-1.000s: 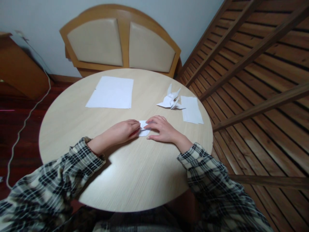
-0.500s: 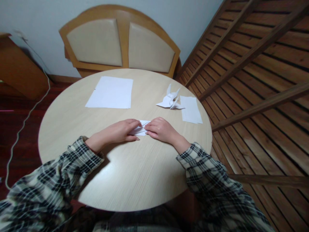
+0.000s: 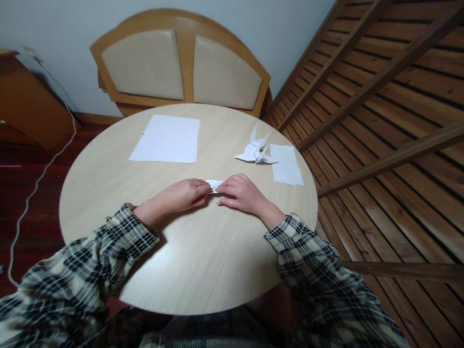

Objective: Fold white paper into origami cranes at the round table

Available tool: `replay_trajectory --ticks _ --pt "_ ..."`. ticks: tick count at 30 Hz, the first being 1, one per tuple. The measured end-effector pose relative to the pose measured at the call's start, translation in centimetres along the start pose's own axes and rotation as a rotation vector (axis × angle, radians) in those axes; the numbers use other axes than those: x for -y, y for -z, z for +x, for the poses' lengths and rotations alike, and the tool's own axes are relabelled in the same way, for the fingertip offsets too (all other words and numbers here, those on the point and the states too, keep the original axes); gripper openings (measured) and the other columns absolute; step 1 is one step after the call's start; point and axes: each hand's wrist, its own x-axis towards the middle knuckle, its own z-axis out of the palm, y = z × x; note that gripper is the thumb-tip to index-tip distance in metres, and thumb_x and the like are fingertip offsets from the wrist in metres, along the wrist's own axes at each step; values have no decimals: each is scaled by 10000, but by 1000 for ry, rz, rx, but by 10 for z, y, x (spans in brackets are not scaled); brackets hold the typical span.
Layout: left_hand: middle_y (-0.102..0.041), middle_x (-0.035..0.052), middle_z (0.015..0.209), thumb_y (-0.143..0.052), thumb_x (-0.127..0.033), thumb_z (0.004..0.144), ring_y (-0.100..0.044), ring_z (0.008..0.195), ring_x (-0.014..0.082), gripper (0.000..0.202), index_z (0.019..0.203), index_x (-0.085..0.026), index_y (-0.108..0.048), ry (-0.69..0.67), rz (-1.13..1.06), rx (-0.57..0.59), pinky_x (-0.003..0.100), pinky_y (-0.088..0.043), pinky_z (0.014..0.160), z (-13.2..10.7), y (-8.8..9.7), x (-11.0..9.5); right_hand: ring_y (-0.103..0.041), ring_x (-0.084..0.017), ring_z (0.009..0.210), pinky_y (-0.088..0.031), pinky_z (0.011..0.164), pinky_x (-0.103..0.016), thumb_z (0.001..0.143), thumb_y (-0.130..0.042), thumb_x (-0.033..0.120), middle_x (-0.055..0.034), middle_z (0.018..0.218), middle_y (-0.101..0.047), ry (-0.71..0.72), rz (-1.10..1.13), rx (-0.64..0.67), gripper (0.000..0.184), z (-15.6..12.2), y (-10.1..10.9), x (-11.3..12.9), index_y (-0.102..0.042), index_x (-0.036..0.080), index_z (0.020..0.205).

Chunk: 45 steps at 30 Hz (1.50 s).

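Between my hands, near the middle of the round table (image 3: 203, 251), a small folded white paper (image 3: 214, 185) shows only in part, with a slanting fold line across it. My left hand (image 3: 183, 195) closes on its left side, fingers and thumb drawn together. Over the right side bend the fingers of my right hand (image 3: 242, 192), the thumb set a little apart near the tabletop. Both hands cover most of the paper, so its full shape is hidden.
White paper sheets (image 3: 168, 140) lie at the back left. Toward the right stand folded paper cranes (image 3: 253, 150) beside smaller paper pieces (image 3: 287, 165). Behind the table is a padded wooden headboard (image 3: 188, 63); a slatted wooden wall (image 3: 380, 145) rises on the right.
The near part of the folded paper no longer shows, leaving a narrower visible strip. My left thumb has moved up toward the fingers. My right hand has barely shifted.
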Motion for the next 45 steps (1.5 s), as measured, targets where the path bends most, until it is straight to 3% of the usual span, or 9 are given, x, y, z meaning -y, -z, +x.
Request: replay_trajectory --ticks 5,10,17,21,26,30,40,43,45 --pt "-707 107 964 -500 -207 921 -658 881 204 201 1050 -161 -648 33 22 -83 345 -529 819 -1 -9 2 -571 -218 1002 -352 910 -391 941 -558 311 -46 1021 -719 -69 -55 -27 189 1 0 -1 -702 239 1040" --pt "-720 99 932 -471 -189 926 -663 815 199 241 1088 -167 -648 147 45 -143 317 -511 733 -1 -7 -1 -564 -224 1084 -314 1040 -452 969 -502 322 -33 1079 -707 -97 -65 -176 223 1 4 3 -687 270 1081" --pt "-695 76 871 -502 -312 904 -601 700 165 248 1010 -132 -638 433 -515 -258 287 -475 607 6 5 -12 -373 -369 1333 -290 1073 -613 974 -374 369 -124 1373 -504 -414 -114 -545 491 -7 13 9 -413 266 1453" --pt "-681 91 824 -528 -328 877 -571 622 153 265 989 -113 -635 530 -785 -136 276 -440 522 5 3 -10 -433 -338 1284 -320 1068 -566 982 -339 331 -116 1314 -538 -447 -114 -635 471 -11 14 5 -432 279 1441" --pt "-645 52 711 -578 -316 819 -517 544 130 239 937 -123 -654 547 -836 57 247 -370 463 1 2 -3 -561 -250 1099 -354 1018 -470 984 -427 371 -55 1084 -669 -318 -57 -499 300 -7 12 -1 -659 295 1159" --pt "-620 29 689 -596 -340 802 -502 556 123 228 879 -136 -661 500 -764 157 240 -373 490 1 8 -3 -610 -210 961 -366 924 -405 955 -526 396 -41 959 -726 -182 81 -256 258 -2 6 1 -714 240 1038" --pt "-630 36 734 -556 -388 843 -536 616 145 295 909 -126 -673 405 -661 232 252 -402 551 1 14 -11 -611 -148 748 -399 736 -305 910 -600 363 -32 788 -715 -191 319 -11 241 4 -9 9 -727 176 828" --pt "-641 32 731 -516 -380 892 -550 628 149 302 925 -137 -692 331 -506 224 261 -417 580 0 13 -10 -574 -140 700 -403 680 -281 878 -628 349 -23 725 -664 -218 399 8 219 3 -9 9 -710 170 782" --pt "-670 50 789 -513 -368 915 -587 710 177 293 958 -149 -702 286 -313 131 295 -457 661 1 11 -8 -557 -139 691 -400 661 -276 853 -642 320 -21 714 -637 -255 425 -48 187 4 -9 9 -695 168 758"
